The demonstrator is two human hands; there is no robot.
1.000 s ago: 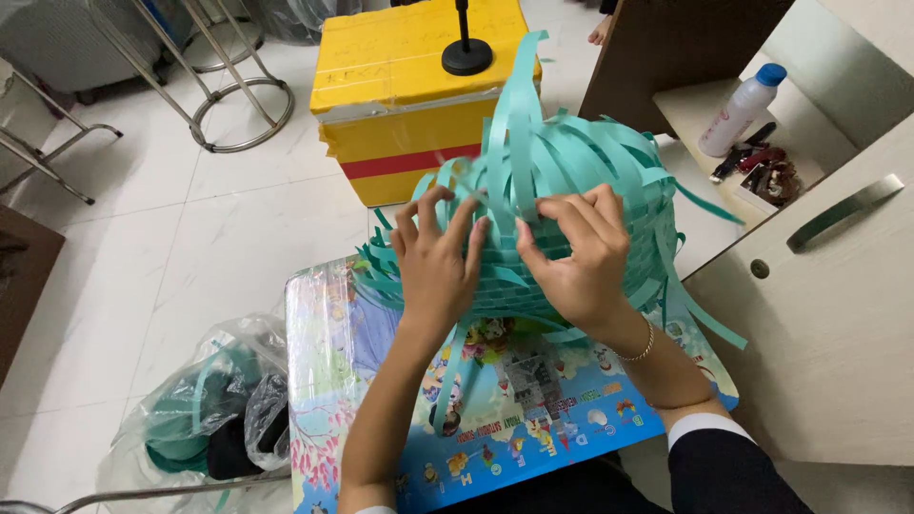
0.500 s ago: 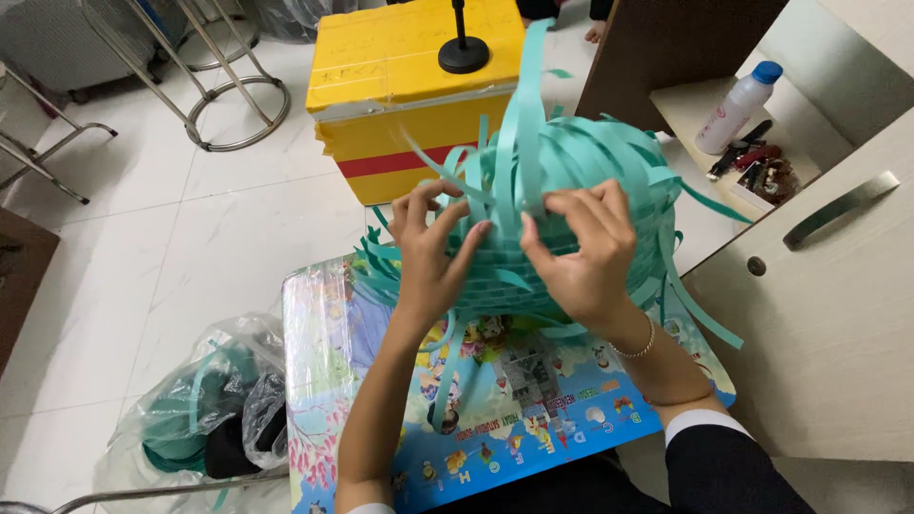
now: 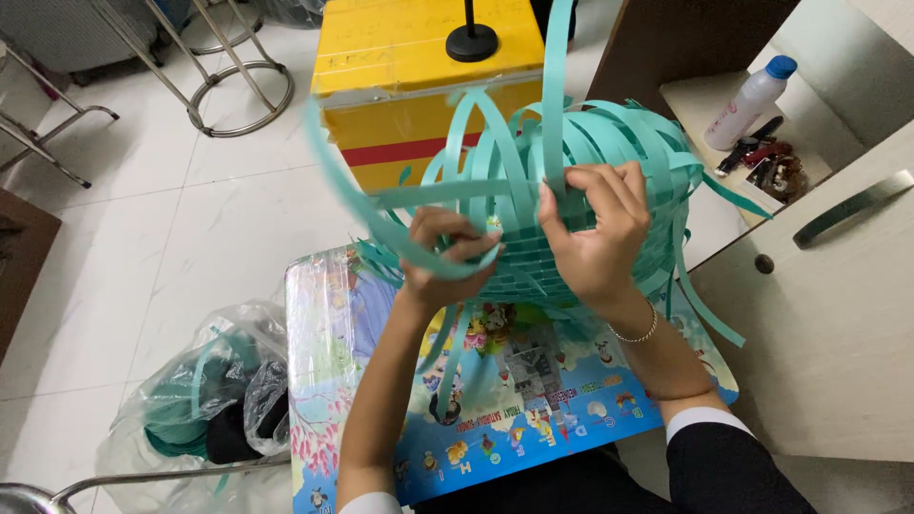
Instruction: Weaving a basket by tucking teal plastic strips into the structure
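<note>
A half-woven basket of teal plastic strips [image 3: 562,181] is held tilted above a small colourful picture table [image 3: 514,409]. My left hand [image 3: 447,252] grips one loose teal strip [image 3: 381,224] that curves out to the left, blurred by motion. My right hand [image 3: 595,224] presses on the woven wall of the basket and pinches an upright strip [image 3: 555,86] at its base. Many free strip ends stick up and hang down around the basket.
A yellow box with a red stripe [image 3: 419,86] and a black stand [image 3: 471,38] on it lies behind the basket. A clear bag with teal strips [image 3: 209,400] lies on the tiled floor at left. A white cabinet with a handle [image 3: 838,286] and a bottle [image 3: 747,100] stand at right.
My left hand has pulled a loose strip out to the left and down across the basket. The basket has tilted up and come nearer. My right hand stays on the weave.
</note>
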